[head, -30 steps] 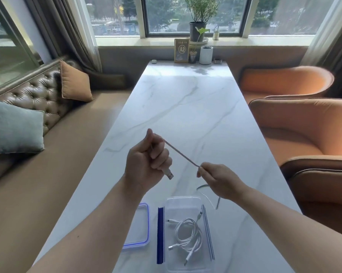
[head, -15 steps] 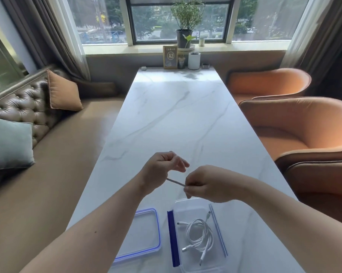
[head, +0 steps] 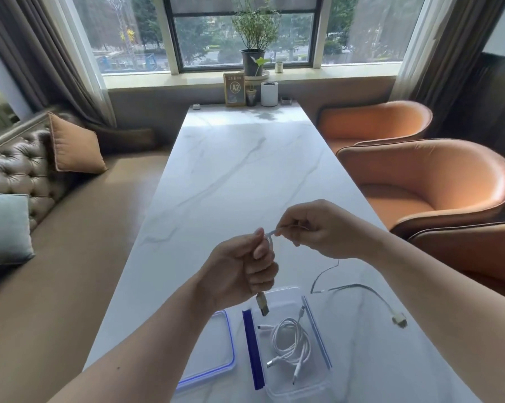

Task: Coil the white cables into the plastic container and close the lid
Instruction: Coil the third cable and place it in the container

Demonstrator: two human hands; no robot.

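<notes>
The left hand (head: pixel 239 271) is fisted around a white cable (head: pixel 270 242), its USB plug (head: pixel 262 304) dangling below the fist just over the far rim of the clear plastic container (head: pixel 318 382). The right hand (head: pixel 321 228) pinches the same cable just beside the left thumb, feeding a loop. The cable's long tail trails right across the worktop (head: pixel 239 170) to an end connector (head: pixel 399 320); if pulled fast, it may snag or whip, and a loose fist could let the loops spring open. The container, on the near worktop, holds one coiled white cable (head: pixel 289 344), seemingly alone, though reflections blur its near corner. The blue-rimmed lid (head: pixel 213 353) lies flat just left of it.
</notes>
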